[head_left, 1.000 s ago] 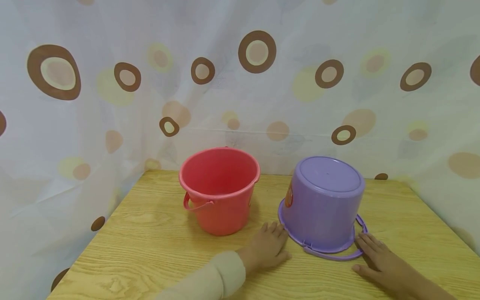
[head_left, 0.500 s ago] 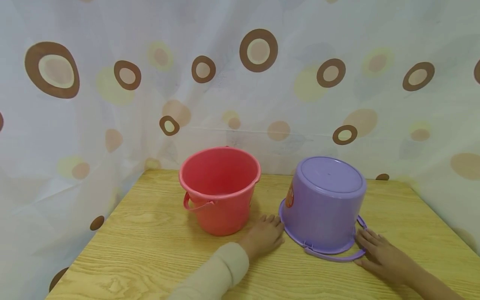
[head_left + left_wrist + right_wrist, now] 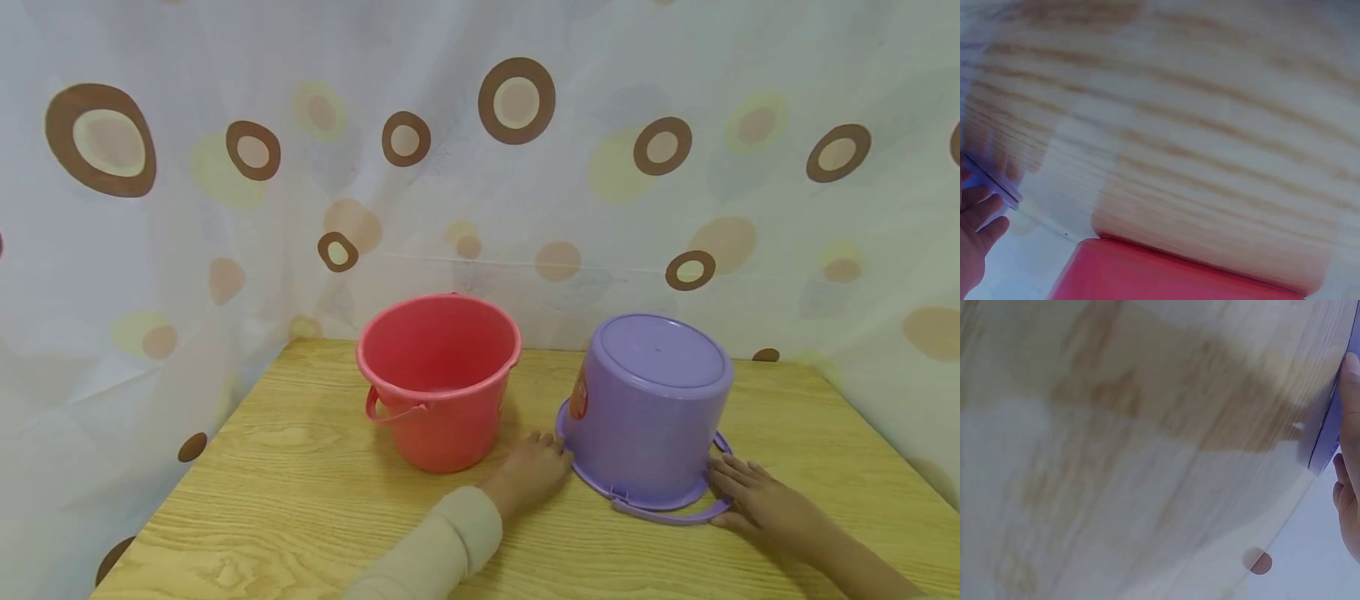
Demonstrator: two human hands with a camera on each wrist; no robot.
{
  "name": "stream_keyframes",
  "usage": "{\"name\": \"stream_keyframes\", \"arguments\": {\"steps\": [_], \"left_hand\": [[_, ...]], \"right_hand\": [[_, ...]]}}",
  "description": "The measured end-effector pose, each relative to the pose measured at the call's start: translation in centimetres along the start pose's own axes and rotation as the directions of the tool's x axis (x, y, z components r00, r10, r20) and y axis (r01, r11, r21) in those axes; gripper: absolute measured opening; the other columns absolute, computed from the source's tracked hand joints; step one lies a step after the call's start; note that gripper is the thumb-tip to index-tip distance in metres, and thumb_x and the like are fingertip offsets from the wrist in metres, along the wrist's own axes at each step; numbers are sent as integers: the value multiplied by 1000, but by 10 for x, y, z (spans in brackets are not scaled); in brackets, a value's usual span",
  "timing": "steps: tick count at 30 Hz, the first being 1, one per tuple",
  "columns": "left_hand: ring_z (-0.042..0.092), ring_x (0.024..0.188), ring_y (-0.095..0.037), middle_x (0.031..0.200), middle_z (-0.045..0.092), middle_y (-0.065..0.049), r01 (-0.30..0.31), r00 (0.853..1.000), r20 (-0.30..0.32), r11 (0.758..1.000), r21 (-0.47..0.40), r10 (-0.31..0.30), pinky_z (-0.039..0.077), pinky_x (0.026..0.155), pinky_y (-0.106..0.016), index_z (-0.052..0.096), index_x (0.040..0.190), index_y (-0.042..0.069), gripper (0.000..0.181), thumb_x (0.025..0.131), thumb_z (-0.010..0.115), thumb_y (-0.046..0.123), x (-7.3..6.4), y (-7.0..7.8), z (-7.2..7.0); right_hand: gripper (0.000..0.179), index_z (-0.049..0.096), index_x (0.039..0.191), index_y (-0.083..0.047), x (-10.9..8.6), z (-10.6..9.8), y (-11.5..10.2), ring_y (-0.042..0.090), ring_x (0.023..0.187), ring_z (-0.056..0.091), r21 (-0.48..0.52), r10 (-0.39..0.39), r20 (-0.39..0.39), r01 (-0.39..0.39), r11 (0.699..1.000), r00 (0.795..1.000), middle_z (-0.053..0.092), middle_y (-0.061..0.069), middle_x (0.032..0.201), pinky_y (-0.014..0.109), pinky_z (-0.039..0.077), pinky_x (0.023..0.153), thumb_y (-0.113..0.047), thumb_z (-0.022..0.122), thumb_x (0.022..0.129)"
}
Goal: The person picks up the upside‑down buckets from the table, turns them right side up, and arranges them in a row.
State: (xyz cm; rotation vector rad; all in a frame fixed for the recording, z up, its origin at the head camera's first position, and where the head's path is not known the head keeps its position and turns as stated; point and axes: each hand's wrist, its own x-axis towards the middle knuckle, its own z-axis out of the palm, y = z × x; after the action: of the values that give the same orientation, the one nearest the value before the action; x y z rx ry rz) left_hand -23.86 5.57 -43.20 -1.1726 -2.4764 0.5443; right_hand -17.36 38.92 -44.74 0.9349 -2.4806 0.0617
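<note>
An upside-down purple bucket (image 3: 648,417) rests on its rim on the right half of the table. My left hand (image 3: 532,475) is at its left rim, with fingertips touching the edge. In the left wrist view, the fingers (image 3: 979,212) are fairly straight and the thumb is apart. My right hand (image 3: 765,508) lies at the right side, with mostly straight fingers reaching over the purple handle (image 3: 667,518) toward the rim. The right wrist view shows part of this hand (image 3: 1350,425) against a purple edge. Its fingertips are partly hidden.
Upright to the left of the purple bucket stands a red bucket (image 3: 442,383), its handle hanging down on the left. The wooden table (image 3: 277,500) meets a white curtain (image 3: 450,208) with circle patterns at the back and sides.
My left hand has shifted slightly up toward the bucket's left rim, and its thumb is now tucked out of sight. My right hand has moved a little closer over the handle. Both buckets look unmoved.
</note>
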Motion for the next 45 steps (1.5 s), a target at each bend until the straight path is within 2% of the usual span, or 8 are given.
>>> {"name": "stream_keyframes", "arguments": {"steps": [6, 16, 22, 27, 31, 35, 41, 45], "left_hand": [[62, 90, -7, 97, 66, 8, -9, 1000, -30, 998, 60, 11, 49, 80, -23, 63, 100, 25, 16, 91, 49, 22, 4, 0, -2], [62, 75, -6, 82, 66, 9, -51, 991, -118, 991, 122, 65, 48, 68, -21, 65, 90, 28, 12, 87, 54, 23, 10, 1, 2], [59, 73, -8, 84, 66, 6, -39, 986, -154, 987, 157, 64, 47, 67, -21, 63, 89, 26, 10, 86, 55, 23, 9, -1, 1], [62, 85, -14, 105, 67, -9, 20, 986, -162, 1000, -22, -23, 52, 69, -22, 61, 97, 20, 12, 87, 56, 18, 9, -3, -2], [63, 89, -15, 101, 66, -8, 38, 979, -192, 983, -177, -73, 53, 65, -22, 58, 98, 18, 10, 88, 57, 20, 8, -4, -3], [64, 84, -14, 92, 66, -6, 42, 959, -264, 971, -236, -106, 53, 59, -22, 56, 95, 17, 12, 90, 58, 27, 8, -4, -4], [65, 76, -15, 82, 64, -4, 31, 931, -336, 946, -324, -145, 52, 58, -23, 55, 92, 15, 14, 88, 60, 28, 10, -2, -3], [65, 76, -15, 82, 62, -4, 22, 929, -337, 931, -364, -154, 52, 59, -24, 55, 92, 15, 13, 89, 60, 26, 12, -3, -2]], "right_hand": [[52, 62, 111, 5, 1, 2, 0, -11, 137, -3, 14, -39, -17, 40, 999, 999, 5, -19, 145, 7, -5, 109, -34, 70, 77], [45, 63, 113, 0, 2, 0, -3, -12, 135, -7, 16, 2, 29, -2, 1000, 1000, 45, 16, 134, 7, -6, 109, -30, 69, 80], [42, 63, 113, -1, 4, -4, -2, -11, 137, -4, 32, -27, 9, 27, 999, 1000, 17, -9, 148, 7, -5, 110, -25, 70, 79], [52, 56, 127, -6, 6, -9, 2, -9, 139, -1, 43, -40, -1, 40, 998, 999, 3, -19, 151, 9, -4, 111, -24, 69, 80], [53, 53, 132, -14, 2, -11, 1, -12, 137, -1, 50, 14, 17, -15, 999, 1000, 9, -17, 150, 6, -4, 109, -23, 67, 82], [49, 54, 129, -10, -2, -12, 1, -13, 137, 1, 39, 55, -11, -55, 998, 998, 16, -14, 148, 6, -2, 110, -24, 65, 84], [55, 45, 138, -10, -4, -12, 1, -12, 137, 5, 18, 24, -79, -22, 1000, 997, 6, -22, 150, 7, 3, 111, -28, 61, 88], [56, 45, 138, -12, -5, -11, 0, -13, 137, 3, 1, 43, -74, -43, 999, 996, 5, -24, 148, 6, 2, 110, -28, 61, 87]]}}
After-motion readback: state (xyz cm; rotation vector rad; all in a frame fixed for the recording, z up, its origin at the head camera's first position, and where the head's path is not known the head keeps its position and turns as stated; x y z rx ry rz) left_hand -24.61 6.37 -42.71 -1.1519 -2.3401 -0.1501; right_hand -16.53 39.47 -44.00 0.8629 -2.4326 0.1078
